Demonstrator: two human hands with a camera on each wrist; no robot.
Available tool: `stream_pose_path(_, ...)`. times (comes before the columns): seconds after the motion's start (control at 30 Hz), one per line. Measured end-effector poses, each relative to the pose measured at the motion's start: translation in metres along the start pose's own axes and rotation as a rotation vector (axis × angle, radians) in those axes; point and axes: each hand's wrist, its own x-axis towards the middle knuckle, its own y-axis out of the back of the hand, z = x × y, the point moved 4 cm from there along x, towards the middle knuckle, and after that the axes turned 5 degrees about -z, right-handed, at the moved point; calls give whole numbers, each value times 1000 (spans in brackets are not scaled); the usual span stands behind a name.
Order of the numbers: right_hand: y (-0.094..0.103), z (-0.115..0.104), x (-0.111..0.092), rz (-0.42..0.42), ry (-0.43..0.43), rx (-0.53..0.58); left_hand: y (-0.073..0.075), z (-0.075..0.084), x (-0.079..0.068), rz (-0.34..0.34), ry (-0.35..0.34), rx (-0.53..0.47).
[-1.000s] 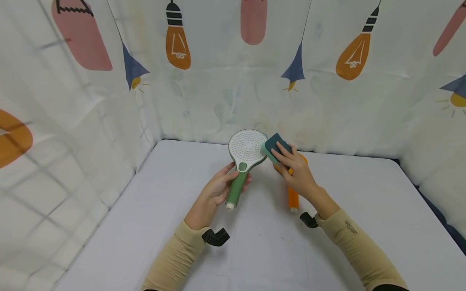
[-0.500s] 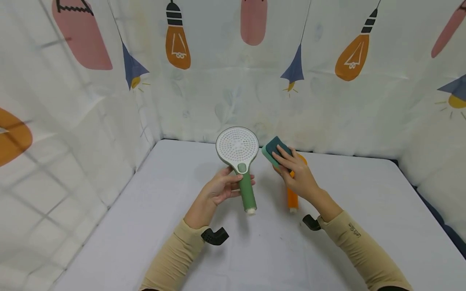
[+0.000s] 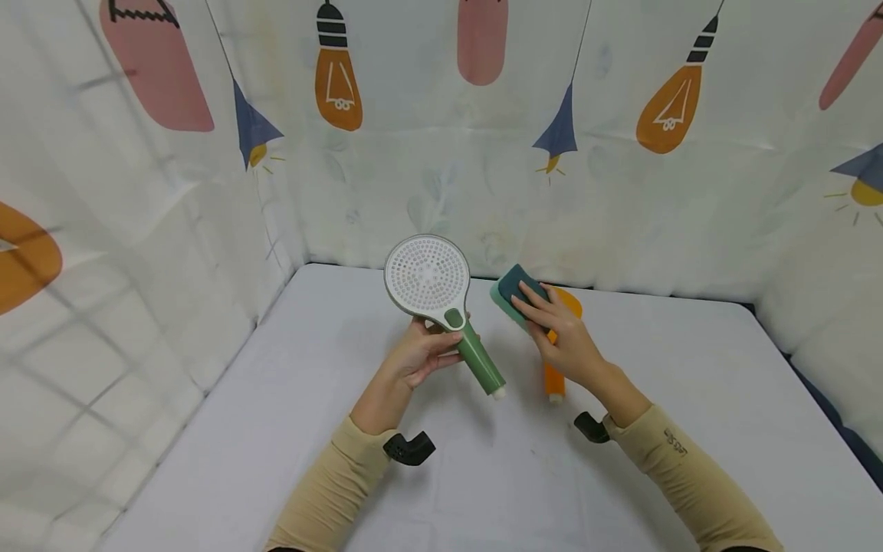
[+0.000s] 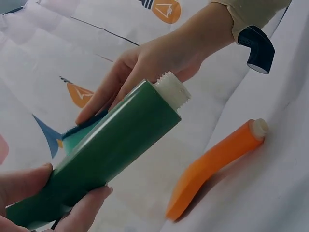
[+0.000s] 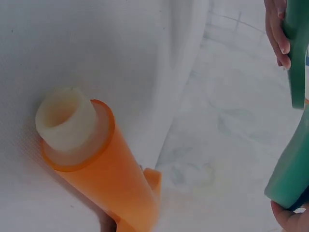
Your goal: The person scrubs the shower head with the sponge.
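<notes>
Left grip [image 3: 424, 354] around shower head handle [image 3: 481, 362], sponge [image 3: 516, 287] apart, in right grip [image 3: 564, 330]

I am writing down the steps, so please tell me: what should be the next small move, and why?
Probably the right grip should bring the sponge to the dotted white face of the green shower head: the left grip holds that face exposed, and the sponge is beside it, not touching.

Shower head [image 3: 426, 277] and sponge [image 3: 510, 292] held apart above a counter [image 3: 690, 368].
Left grip [image 3: 422, 354] holds the shower head's green handle [image 3: 480, 360]; right grip [image 3: 564, 333], the teal sponge.
</notes>
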Motion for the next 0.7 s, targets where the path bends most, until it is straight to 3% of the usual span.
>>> stream_pose_path(0.1, -2, -1, -2, -4, 11, 8, 1, 1, 1, 38, -15, -25)
stream_pose_path(0.33, -5, -5, -5, 1, 50, 36, 3, 1, 3, 118, -3, -216)
stream_pose_path(0.47, -7, -11, -7, 0, 83, 46, 5, 0, 3, 153, -20, -217)
stream_pose_path(0.7, -13, -21, -10, -81, 89, 49, 6, 0, 4, 210, -92, -242)
